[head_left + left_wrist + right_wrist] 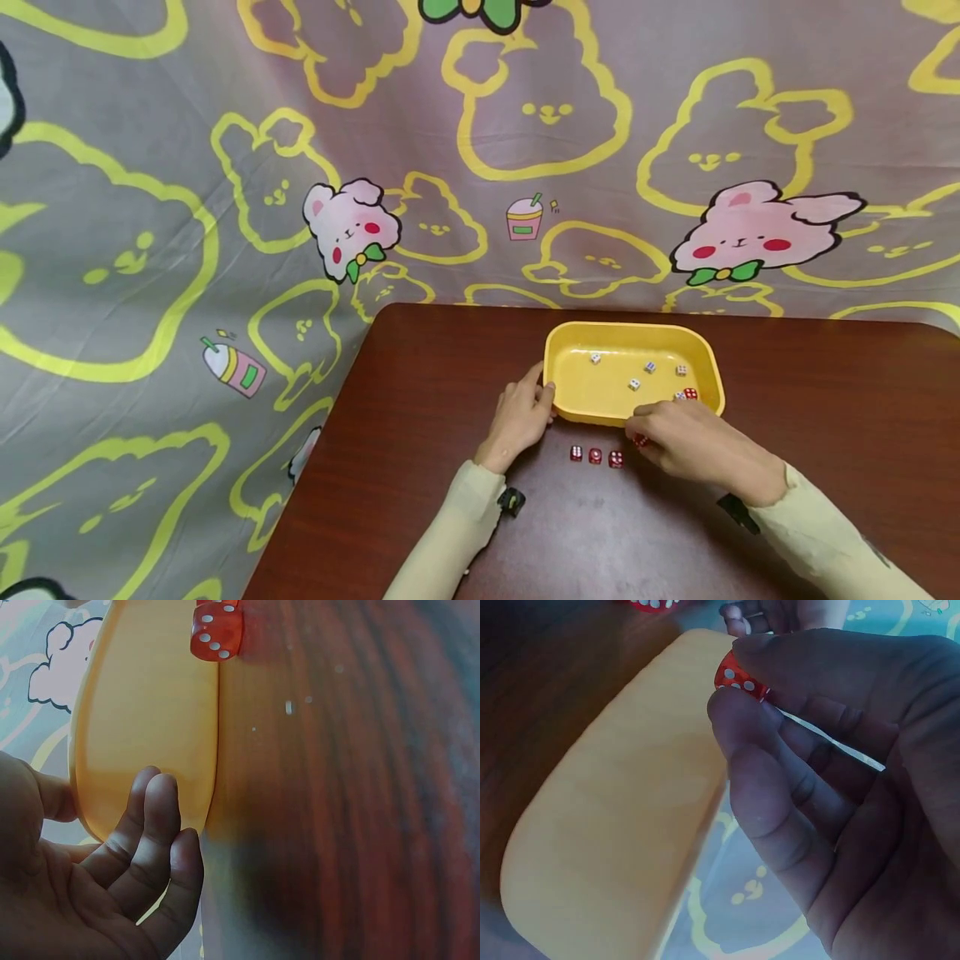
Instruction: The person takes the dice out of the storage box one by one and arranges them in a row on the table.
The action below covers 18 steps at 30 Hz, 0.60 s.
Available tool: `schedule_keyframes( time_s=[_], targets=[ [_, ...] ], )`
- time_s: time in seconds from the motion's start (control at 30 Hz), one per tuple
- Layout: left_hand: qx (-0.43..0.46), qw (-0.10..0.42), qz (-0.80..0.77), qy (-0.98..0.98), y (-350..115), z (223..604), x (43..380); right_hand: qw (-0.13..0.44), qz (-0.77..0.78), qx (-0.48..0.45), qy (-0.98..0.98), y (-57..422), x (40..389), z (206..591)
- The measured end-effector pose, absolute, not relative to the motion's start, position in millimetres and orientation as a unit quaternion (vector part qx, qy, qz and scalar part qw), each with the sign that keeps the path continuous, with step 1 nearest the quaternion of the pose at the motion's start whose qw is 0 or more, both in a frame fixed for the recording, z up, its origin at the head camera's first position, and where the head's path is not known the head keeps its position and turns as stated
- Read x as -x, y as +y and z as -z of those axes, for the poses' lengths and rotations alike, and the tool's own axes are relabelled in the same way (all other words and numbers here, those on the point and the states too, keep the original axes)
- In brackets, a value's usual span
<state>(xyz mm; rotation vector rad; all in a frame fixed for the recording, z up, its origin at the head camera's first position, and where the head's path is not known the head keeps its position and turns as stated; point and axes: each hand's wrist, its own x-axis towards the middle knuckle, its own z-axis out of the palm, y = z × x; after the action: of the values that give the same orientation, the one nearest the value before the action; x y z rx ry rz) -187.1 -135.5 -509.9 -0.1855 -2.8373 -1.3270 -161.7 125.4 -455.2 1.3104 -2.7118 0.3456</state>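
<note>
My right hand [686, 442] pinches a red die [739, 678] with white pips between thumb and fingertips, just over the near rim of a yellow tray [581, 414]. At the tray's left end, my left hand [522, 414] holds the rim and wall, with the other fingers [160, 806] loosely bent beside the wall. Three red dice stand in a row in front of the tray: a left die [576, 453], a middle die [595, 456] and a right die [616, 459]. Inside lie several white dice and a red die [691, 393].
The brown wooden table [420, 375] reaches back to a grey patterned curtain [420, 108] that hangs behind it and along the left side. Dark wrist devices sit under both pale sleeves, one a black piece [512, 501] at the left wrist.
</note>
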Motion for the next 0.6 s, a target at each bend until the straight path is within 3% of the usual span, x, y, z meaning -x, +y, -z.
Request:
schedule_keyframes(
  time_s=[0.6],
  targets=[
    [0.060, 0.003, 0.421, -0.905, -135, 510, 188, 0.043, -0.127, -0.428, -0.894, 125, 158, 473]
  ],
)
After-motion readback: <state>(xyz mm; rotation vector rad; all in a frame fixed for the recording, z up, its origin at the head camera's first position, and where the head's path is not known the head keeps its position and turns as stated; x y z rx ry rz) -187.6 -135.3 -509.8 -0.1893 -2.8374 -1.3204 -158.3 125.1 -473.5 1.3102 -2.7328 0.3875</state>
